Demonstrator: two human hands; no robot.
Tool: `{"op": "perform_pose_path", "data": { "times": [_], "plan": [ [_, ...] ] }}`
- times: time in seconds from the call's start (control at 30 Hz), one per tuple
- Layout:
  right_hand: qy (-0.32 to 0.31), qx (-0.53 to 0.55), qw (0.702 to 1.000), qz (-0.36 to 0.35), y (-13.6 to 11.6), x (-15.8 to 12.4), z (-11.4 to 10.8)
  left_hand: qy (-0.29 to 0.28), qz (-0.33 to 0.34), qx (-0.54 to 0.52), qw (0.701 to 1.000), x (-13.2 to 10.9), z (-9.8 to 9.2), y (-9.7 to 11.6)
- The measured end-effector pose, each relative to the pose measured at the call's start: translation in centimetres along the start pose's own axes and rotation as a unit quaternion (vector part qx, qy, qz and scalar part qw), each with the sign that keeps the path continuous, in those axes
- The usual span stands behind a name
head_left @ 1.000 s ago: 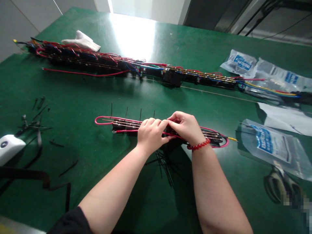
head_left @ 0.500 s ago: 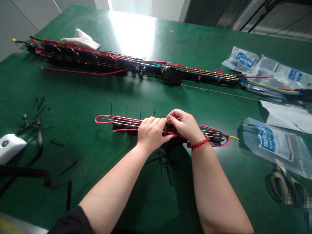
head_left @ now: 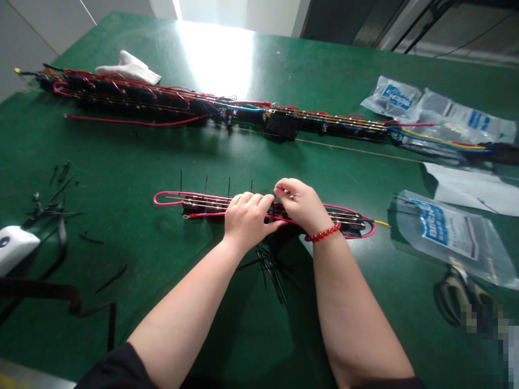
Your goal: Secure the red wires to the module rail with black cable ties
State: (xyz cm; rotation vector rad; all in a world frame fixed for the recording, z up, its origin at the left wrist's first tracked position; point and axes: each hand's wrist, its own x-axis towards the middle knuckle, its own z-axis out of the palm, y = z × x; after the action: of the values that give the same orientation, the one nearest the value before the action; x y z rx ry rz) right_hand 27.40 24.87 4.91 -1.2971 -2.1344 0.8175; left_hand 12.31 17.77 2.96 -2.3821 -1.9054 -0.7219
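A short black strip assembly (head_left: 211, 203) with metal rods and a looped red cable (head_left: 162, 193) lies across the table in front of me. My left hand (head_left: 246, 220) is closed over its middle, thumb on the near side. At its far edge, fingertips of my right hand (head_left: 295, 201) pinch what looks like a thin black cable tie, mostly hidden by the fingers. Several black cable ties (head_left: 229, 187) stick up from the assembly left of my hands. A loose bunch of black cable ties (head_left: 272, 274) lies nearer to me.
Behind lies a long wired assembly (head_left: 243, 114), with a white glove (head_left: 130, 69) beyond. Plastic bags (head_left: 458, 229), white paper (head_left: 474, 186) and scissors (head_left: 456, 297) lie right. On the left are black scraps (head_left: 52, 202), a white device (head_left: 16, 248) and a black strap (head_left: 73, 297).
The whole view has shifted slightly, so everything appears a little further left. My right fingertips have risen slightly from the assembly; my left hand keeps its hold.
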Motion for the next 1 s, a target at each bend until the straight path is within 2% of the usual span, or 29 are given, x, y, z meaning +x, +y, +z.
{"op": "perform_pose_path", "data": {
  "times": [0.57,0.9,1.0],
  "plan": [
    [0.009,0.035,0.998,0.044,-0.13,0.06,0.21,-0.009,-0.006,-0.013,1.0,0.07,-0.08,-0.07],
    [0.054,0.055,0.996,0.052,0.03,0.05,0.28,-0.006,-0.003,-0.017,1.0,0.06,0.0,-0.15],
    [0.047,0.041,0.996,0.058,-0.14,-0.01,0.35,0.002,0.002,-0.01,1.0,0.01,0.13,-0.17]
  ]
}}
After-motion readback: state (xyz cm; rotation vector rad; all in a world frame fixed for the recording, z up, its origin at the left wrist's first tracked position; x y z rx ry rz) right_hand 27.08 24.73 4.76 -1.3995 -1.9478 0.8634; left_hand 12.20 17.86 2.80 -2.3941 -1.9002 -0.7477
